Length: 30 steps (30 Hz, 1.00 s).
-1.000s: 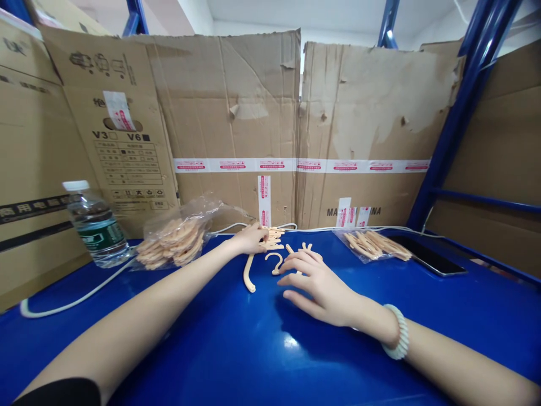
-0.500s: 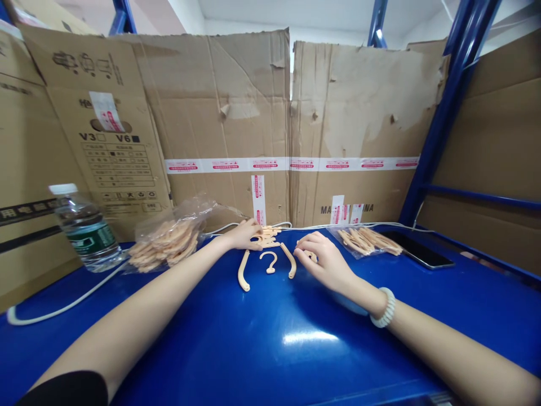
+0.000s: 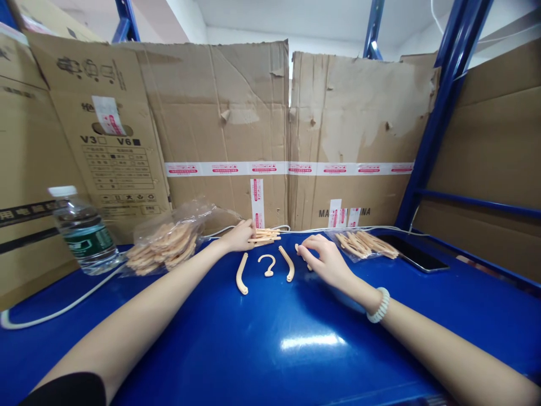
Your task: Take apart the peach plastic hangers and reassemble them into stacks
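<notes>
Beige plastic hanger parts lie on the blue tabletop (image 3: 262, 338). My left hand (image 3: 240, 237) is at the far side, its fingers closed at the left end of a small stack of hanger pieces (image 3: 267, 235); the fingertips are partly hidden. In front of the stack lie a curved hanger arm (image 3: 240, 276), a hanger hook (image 3: 267, 266) and a second curved arm (image 3: 288, 265), apart from one another. To the right, my right hand (image 3: 323, 258) hovers with loosely bent fingers and thumb apart. Under it, a small beige piece (image 3: 310, 267) shows in part.
At left stand a water bottle (image 3: 87, 237) and a clear bag of hanger parts (image 3: 163, 245). A second bag (image 3: 366, 245) and a black phone (image 3: 416, 254) lie at right. A white cable (image 3: 63, 313) crosses the left side. Cardboard sheets (image 3: 224, 129) wall the back.
The view has shifted slightly. My left hand has moved a little leftward on the stack. My right hand stays near the same place, over the small beige piece.
</notes>
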Each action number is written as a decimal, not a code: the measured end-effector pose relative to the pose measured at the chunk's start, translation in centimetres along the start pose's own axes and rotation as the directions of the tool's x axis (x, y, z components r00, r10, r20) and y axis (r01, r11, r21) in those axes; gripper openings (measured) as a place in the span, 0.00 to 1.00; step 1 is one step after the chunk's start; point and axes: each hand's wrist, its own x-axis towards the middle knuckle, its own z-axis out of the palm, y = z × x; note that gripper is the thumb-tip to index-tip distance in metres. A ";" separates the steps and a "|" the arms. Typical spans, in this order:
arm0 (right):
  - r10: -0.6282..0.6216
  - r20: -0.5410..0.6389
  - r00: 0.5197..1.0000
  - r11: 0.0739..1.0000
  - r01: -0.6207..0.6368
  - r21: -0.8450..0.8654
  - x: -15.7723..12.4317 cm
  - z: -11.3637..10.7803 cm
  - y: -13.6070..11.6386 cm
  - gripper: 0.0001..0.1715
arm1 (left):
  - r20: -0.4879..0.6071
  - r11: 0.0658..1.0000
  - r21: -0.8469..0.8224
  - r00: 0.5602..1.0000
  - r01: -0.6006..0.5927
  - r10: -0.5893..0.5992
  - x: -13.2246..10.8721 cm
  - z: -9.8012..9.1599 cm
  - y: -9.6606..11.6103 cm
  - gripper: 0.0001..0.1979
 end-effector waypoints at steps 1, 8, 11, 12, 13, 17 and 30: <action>0.001 0.002 1.000 1.000 -0.001 0.005 0.0 0.0 0.0 0.17 | -0.009 1.000 -0.006 1.000 0.000 0.000 0.0 0.1 -0.2 0.10; 0.026 0.003 1.000 0.999 -0.026 0.038 0.1 0.2 0.4 0.17 | -0.109 0.995 -0.095 0.994 0.018 -0.028 -0.1 -1.2 -0.7 0.10; 0.056 -0.022 0.998 0.996 -0.054 0.073 0.1 0.2 0.7 0.16 | -0.173 0.984 -0.172 0.982 0.041 -0.071 -0.5 -2.6 -0.1 0.09; 0.071 -0.033 0.997 0.993 -0.067 0.092 0.1 0.3 0.8 0.16 | -0.195 0.977 -0.206 0.976 0.050 -0.092 -0.7 -3.1 0.3 0.09; 0.086 -0.042 0.995 0.990 -0.081 0.114 0.1 0.3 0.9 0.15 | -0.218 0.968 -0.245 0.969 0.060 -0.115 -1.0 -3.6 0.7 0.07; 0.176 -0.039 0.984 0.951 -0.159 0.265 0.0 0.7 0.3 0.12 | -0.323 0.897 -0.435 0.915 0.084 -0.243 -3.1 -5.1 3.2 0.04; 0.260 0.480 0.838 0.518 -0.541 0.662 -1.0 0.6 -4.6 0.22 | 0.012 0.276 -0.946 0.869 0.171 -0.495 -12.6 -1.8 12.8 0.18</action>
